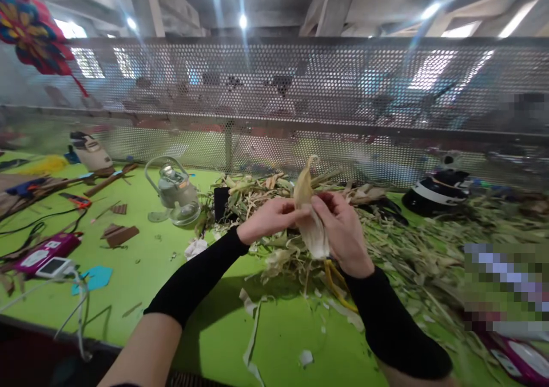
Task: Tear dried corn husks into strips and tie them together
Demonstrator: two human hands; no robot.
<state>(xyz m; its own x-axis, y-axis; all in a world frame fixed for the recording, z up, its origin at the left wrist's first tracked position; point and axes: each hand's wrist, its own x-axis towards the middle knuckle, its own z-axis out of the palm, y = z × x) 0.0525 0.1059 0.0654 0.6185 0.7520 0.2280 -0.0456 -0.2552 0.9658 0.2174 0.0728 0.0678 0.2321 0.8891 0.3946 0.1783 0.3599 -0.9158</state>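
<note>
A pale, dried corn husk is held upright above the table, its narrow yellowish tip pointing up and its wide white end hanging down. On its left side, my left hand pinches it between thumb and fingers. My right hand grips the same husk from the right, fingers bent around its edge. Behind and below both hands lies a heap of dry husks and shreds. Near my right wrist, a yellow loop sticks out beneath the husks.
A glass teapot stands left of the heap. Farther left are brown pieces, a magenta device, white cables and orange-handled pliers. A perforated metal screen runs along the back. A black-and-white appliance sits at right among shreds.
</note>
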